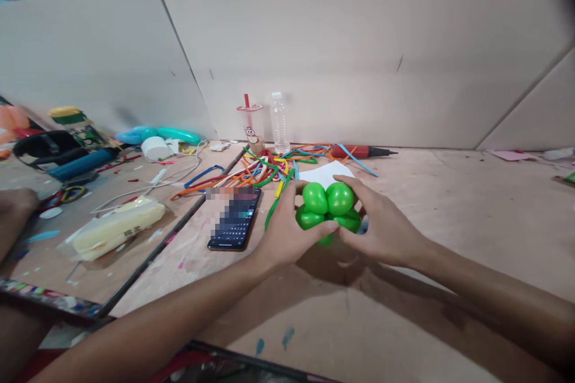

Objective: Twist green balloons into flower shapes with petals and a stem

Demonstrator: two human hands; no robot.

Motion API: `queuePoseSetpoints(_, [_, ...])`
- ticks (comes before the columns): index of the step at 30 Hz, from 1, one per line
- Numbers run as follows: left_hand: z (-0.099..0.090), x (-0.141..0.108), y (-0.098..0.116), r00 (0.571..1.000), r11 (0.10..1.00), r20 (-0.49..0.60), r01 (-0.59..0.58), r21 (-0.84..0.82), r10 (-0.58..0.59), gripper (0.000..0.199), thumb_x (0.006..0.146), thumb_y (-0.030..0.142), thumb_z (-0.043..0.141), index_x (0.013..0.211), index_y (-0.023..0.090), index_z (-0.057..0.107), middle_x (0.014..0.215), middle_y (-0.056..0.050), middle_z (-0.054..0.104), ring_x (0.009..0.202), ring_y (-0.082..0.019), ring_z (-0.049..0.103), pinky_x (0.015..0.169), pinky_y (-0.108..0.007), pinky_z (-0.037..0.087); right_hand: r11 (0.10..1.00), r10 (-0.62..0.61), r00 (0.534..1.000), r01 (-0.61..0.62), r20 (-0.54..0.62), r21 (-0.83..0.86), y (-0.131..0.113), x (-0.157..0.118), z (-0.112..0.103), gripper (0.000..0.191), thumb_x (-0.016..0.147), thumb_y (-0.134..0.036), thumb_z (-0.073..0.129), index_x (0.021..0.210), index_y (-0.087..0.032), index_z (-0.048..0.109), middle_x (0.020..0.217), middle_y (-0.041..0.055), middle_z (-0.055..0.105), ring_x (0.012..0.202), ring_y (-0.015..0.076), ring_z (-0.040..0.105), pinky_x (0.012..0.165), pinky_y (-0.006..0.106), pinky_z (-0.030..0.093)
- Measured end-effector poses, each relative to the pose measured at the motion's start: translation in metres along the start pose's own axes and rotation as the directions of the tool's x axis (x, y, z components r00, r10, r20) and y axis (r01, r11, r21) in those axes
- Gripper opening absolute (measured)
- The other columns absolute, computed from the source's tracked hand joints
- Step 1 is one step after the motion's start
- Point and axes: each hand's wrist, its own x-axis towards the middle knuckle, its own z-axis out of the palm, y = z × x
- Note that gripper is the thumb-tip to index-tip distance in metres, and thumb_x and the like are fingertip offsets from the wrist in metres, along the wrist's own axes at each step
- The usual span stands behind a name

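Observation:
Both my hands are wrapped round a green twisted balloon [340, 198] made of several round bubbles, held just above the table. My left hand [287, 233] grips it from the left, its thumb across the lower front. From the right, my right hand [381, 221] closes on the same balloon, the thumbs nearly meeting. The undersides of the bubbles are partly hidden by my fingers. Left of my left hand lies a phone [238, 221] with a lit screen. A white paper sheet [326, 172] lies behind the balloon.
Uninflated balloons [265, 170] lie heaped beyond the phone. Behind them stand a lidded cup [252, 131] and a plastic bottle [280, 125]; a red hand pump [354, 151] is beside them. A tissue pack [119, 227] lies on the left table. Another person's arm [15, 215] shows far left.

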Motion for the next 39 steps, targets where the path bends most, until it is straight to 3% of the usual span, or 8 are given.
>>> queuePoseSetpoints(4, [-0.004, 0.002, 0.006, 0.995, 0.980, -0.016, -0.099, 0.175, 0.103, 0.064, 0.066, 0.041, 0.087, 0.118, 0.021, 0.057, 0.122, -0.008, 0.062, 0.113, -0.028, 0.058, 0.099, -0.043, 0.045, 0.993, -0.092, 0.996, 0.094, 0.018, -0.076, -0.005, -0.003, 0.001, 0.066, 0.077, -0.031, 0.067, 0.138, -0.018, 0.045, 0.129, 0.0148, 0.065, 0.109, 0.0318, 0.066, 0.088, 0.044, 0.054])
queuePoseSetpoints(8, [-0.003, 0.004, 0.006, 0.990, 0.975, 0.007, -0.143, 0.172, 0.144, 0.050, 0.068, 0.036, 0.086, 0.110, 0.022, 0.063, 0.109, -0.005, 0.068, 0.102, -0.025, 0.063, 0.092, -0.039, 0.048, 0.984, -0.159, 0.986, 0.162, 0.047, -0.070, -0.007, -0.004, 0.002, 0.059, 0.079, -0.030, 0.065, 0.134, -0.019, 0.047, 0.134, 0.0156, 0.062, 0.117, 0.0323, 0.062, 0.096, 0.046, 0.050])
queuePoseSetpoints(18, [-0.005, 0.003, 0.004, 0.974, 0.974, 0.044, -0.224, 0.028, 0.223, 0.045, 0.078, 0.031, 0.081, 0.119, 0.022, 0.064, 0.120, -0.006, 0.070, 0.114, -0.025, 0.062, 0.102, -0.039, 0.045, 0.995, -0.032, 0.994, 0.022, 0.108, 0.097, -0.002, -0.001, -0.004, 0.045, 0.083, -0.025, 0.062, 0.126, -0.022, 0.047, 0.113, 0.0095, 0.068, 0.098, 0.0267, 0.065, 0.080, 0.038, 0.050])
queuePoseSetpoints(23, [-0.005, 0.005, 0.000, 0.977, 0.980, 0.107, -0.191, 0.051, 0.185, 0.051, 0.075, 0.036, 0.083, 0.121, 0.024, 0.065, 0.124, -0.007, 0.069, 0.118, -0.028, 0.061, 0.106, -0.041, 0.044, 0.999, -0.040, 0.991, 0.037, 0.128, 0.027, 0.000, 0.000, -0.002, 0.053, 0.077, -0.025, 0.067, 0.126, -0.024, 0.046, 0.115, 0.0089, 0.066, 0.098, 0.0279, 0.064, 0.079, 0.039, 0.051])
queuePoseSetpoints(28, [-0.006, 0.008, -0.004, 0.988, 0.976, 0.048, -0.154, 0.152, 0.149, 0.054, 0.078, 0.035, 0.080, 0.127, 0.023, 0.060, 0.130, -0.009, 0.065, 0.122, -0.028, 0.058, 0.106, -0.043, 0.043, 0.999, -0.050, 0.999, 0.050, -0.008, -0.014, 0.009, -0.001, 0.003, 0.049, 0.081, -0.030, 0.069, 0.123, -0.024, 0.044, 0.128, 0.0116, 0.057, 0.111, 0.0304, 0.059, 0.088, 0.044, 0.050])
queuePoseSetpoints(34, [-0.005, 0.007, -0.005, 0.997, 0.990, 0.042, -0.075, 0.117, 0.071, 0.060, 0.077, 0.042, 0.079, 0.127, 0.020, 0.055, 0.131, -0.011, 0.062, 0.115, -0.027, 0.060, 0.099, -0.040, 0.047, 0.979, -0.198, 0.975, 0.203, -0.096, 0.035, 0.014, 0.002, 0.001, 0.048, 0.087, -0.036, 0.070, 0.127, -0.025, 0.045, 0.131, 0.0131, 0.053, 0.125, 0.0309, 0.049, 0.101, 0.047, 0.046])
queuePoseSetpoints(36, [-0.005, 0.008, -0.006, 0.997, 0.995, 0.055, -0.065, 0.074, 0.061, 0.052, 0.077, 0.042, 0.077, 0.121, 0.020, 0.059, 0.123, -0.008, 0.065, 0.111, -0.026, 0.061, 0.098, -0.039, 0.047, 0.966, -0.235, 0.968, 0.243, -0.084, 0.094, 0.017, 0.004, -0.003, 0.049, 0.087, -0.038, 0.068, 0.130, -0.026, 0.046, 0.136, 0.0130, 0.050, 0.132, 0.0315, 0.044, 0.107, 0.049, 0.041])
queuePoseSetpoints(39, [-0.005, 0.011, -0.008, 0.998, 0.984, 0.057, 0.015, -0.176, -0.005, 0.040, 0.080, 0.038, 0.070, 0.114, 0.019, 0.062, 0.115, -0.005, 0.068, 0.108, -0.024, 0.062, 0.096, -0.036, 0.048, 0.943, -0.202, 0.976, 0.215, -0.076, 0.252, 0.024, 0.008, -0.011, 0.039, 0.096, -0.034, 0.050, 0.134, -0.028, 0.049, 0.144, 0.0098, 0.048, 0.138, 0.0295, 0.040, 0.111, 0.050, 0.036])
